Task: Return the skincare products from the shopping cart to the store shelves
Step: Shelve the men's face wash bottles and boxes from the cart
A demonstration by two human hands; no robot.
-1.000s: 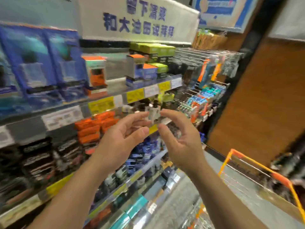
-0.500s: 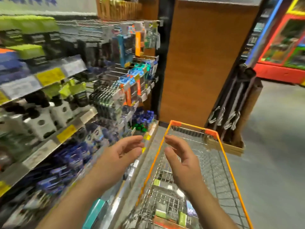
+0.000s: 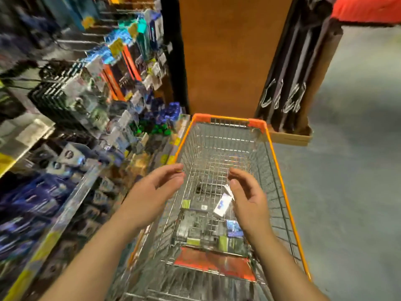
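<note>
Both hands empty, fingers loosely spread, palms facing each other, well apart. Left hand (image 3: 152, 192) hovers over the near-left rim of the shopping cart (image 3: 280, 170); right hand (image 3: 249, 198) hovers inside the cart's span, above its contents.

Cart: wire basket, orange rim, parked just right of the store shelves (image 3: 71, 198). Skincare products lie on the cart floor toward the near end: a small white box (image 3: 221, 207) tilted just left of the right hand, dark boxes with green edges (image 3: 201, 229) nearer, a small blue pack (image 3: 234, 228) below the right wrist. Labels too blurred to read.

Shelves at left hold blurred blue and dark packages.
</note>
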